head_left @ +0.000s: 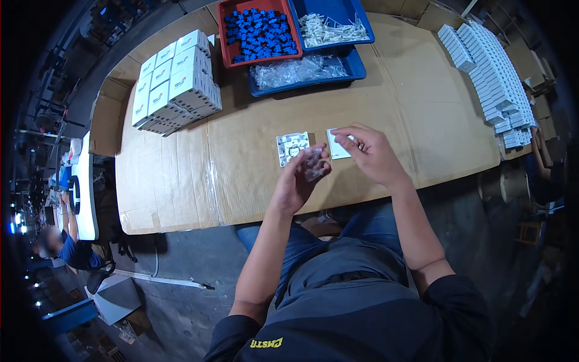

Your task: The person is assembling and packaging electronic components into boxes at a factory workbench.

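In my left hand (292, 188) is a clear plastic piece (314, 164), held between the thumb and the curled fingers. Just beyond that hand, a square white part (284, 151) with a detailed, grey-patterned inside lies on the cardboard-covered table. My right hand (375, 155) hovers over a flat white plate (339, 151), hiding part of it. Its thumb and fingers are bent together at the tips. Whatever sits between them, if anything, is too small to make out.
Small blue parts fill a red bin (225, 45) at the back. Beside it, one blue bin (365, 30) has white parts and another blue bin (356, 75) clear plastic pieces. White boxes (181, 78) stand stacked left; rows of white units (491, 72) line the right.
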Tool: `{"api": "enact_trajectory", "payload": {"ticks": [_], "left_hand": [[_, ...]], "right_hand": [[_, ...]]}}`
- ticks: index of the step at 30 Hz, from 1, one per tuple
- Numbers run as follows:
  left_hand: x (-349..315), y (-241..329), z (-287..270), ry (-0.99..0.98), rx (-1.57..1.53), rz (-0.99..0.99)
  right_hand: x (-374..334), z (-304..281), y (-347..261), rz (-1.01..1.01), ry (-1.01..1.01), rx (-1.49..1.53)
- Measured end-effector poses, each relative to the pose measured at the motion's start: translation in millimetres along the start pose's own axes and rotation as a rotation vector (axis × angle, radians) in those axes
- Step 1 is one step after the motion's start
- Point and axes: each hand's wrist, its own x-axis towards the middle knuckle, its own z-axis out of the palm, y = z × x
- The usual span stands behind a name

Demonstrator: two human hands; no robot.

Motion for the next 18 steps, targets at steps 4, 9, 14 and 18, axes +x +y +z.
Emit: {"api": "enact_trajectory", "payload": {"ticks": [4, 9, 14, 18], "left_hand": [[-3.9, -1.8, -15.2, -0.286, -0.131, -0.091], [5.2, -10.0, -19.4, -0.145, -0.328, -0.133], [3.3, -32.6, -41.5, -0.063, -0.399, -0.386], [1.1, -54.7, -51.8, -0.197, -0.390, -0.529]], "right_hand": [[10.6, -10.7, 13.7, 0.088, 0.025, -0.005], [17.9, -15.3, 22.2, 0.100, 0.049, 0.006], [45.7, -25.7, 52.4, 0.140, 0.003, -0.073], [96.0, -50.2, 88.4, 0.168, 0.046, -0.237]]}}
